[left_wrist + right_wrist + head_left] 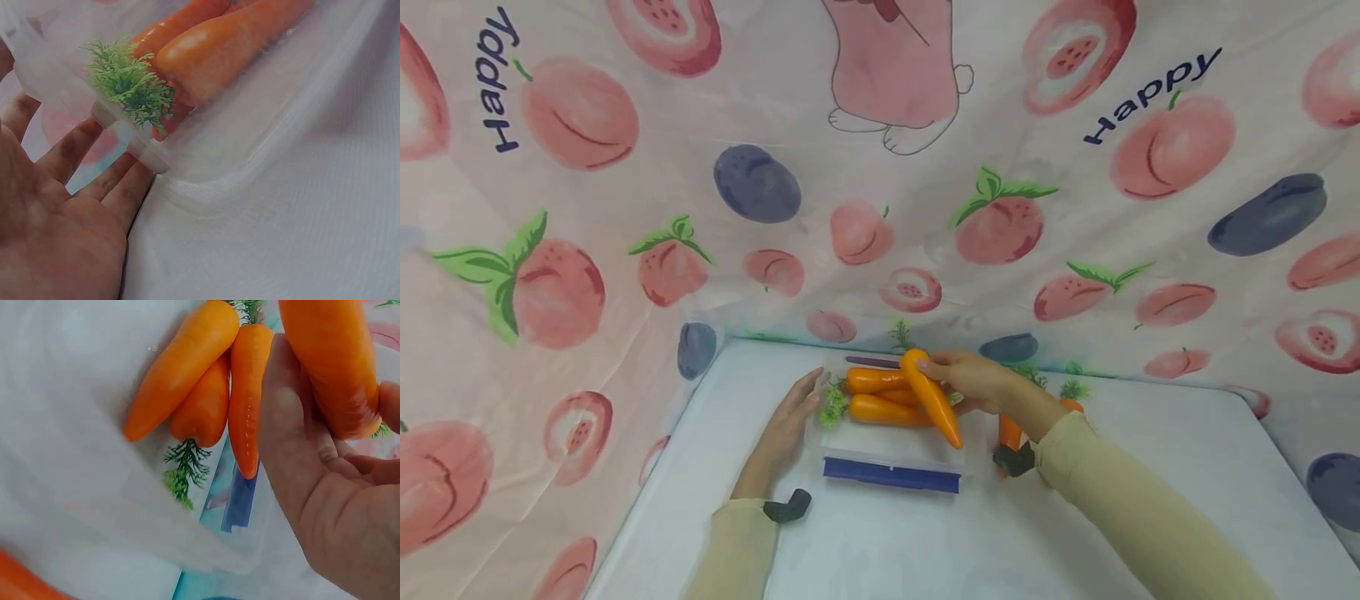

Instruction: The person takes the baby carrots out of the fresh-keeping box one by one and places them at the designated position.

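Observation:
My right hand [976, 378] holds an orange carrot [936, 402] by its thick end, above a clear plastic box [880, 439]. The carrot slants down toward me over the box's right part. Inside lie several carrots [880, 410], some with their green leafy tops [832, 405] toward the left wall. My left hand [788, 421] is at that left wall, and in the left wrist view its spread fingers [74, 150] touch the clear plastic from outside. The right wrist view shows the held carrot [334, 369] between thumb and fingers, with carrots [187, 369] in the box beside it.
Blue latch flaps stick out from the box, one on the near side [891, 474] and one on the far side [872, 362]. More carrots [1009, 431] lie on the white table [895, 550] under my right forearm. A fruit-print cloth [880, 192] stands behind the table.

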{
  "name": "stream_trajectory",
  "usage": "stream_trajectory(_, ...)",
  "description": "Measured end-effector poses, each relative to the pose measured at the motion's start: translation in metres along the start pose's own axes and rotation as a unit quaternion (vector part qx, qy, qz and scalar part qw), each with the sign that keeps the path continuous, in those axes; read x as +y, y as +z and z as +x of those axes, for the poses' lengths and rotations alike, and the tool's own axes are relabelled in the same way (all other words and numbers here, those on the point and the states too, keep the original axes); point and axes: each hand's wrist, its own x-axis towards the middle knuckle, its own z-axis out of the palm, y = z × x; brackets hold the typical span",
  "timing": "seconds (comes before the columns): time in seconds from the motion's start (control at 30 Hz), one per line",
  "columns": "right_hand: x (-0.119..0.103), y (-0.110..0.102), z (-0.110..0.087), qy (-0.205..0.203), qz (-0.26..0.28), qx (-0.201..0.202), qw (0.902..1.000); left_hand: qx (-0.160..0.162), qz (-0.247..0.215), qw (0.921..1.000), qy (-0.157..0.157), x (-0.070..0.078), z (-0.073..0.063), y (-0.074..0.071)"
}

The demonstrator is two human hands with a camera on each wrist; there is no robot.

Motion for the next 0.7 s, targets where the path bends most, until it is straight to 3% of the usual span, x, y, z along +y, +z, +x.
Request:
stream_trajectory(0.17,0.006,-0.005,-0.009,-0.006,0.009,0.018,0.9998,0.010,0.027,0.9995,-0.012,-0.001,-0.001,-0.003)
stream_trajectory(0.57,0.027,-0.031,-0.034,-0.027,0.066,0.039,0.9967,0.005,0.019,0.9998,-0.007,0.001,-0.002,0.000)
stream_trajectory(0.7,0.032,-0.039,-0.041,-0.031,0.060,0.057,0.9961,0.006,0.030,0.9995,-0.004,0.002,-0.003,-0.002)
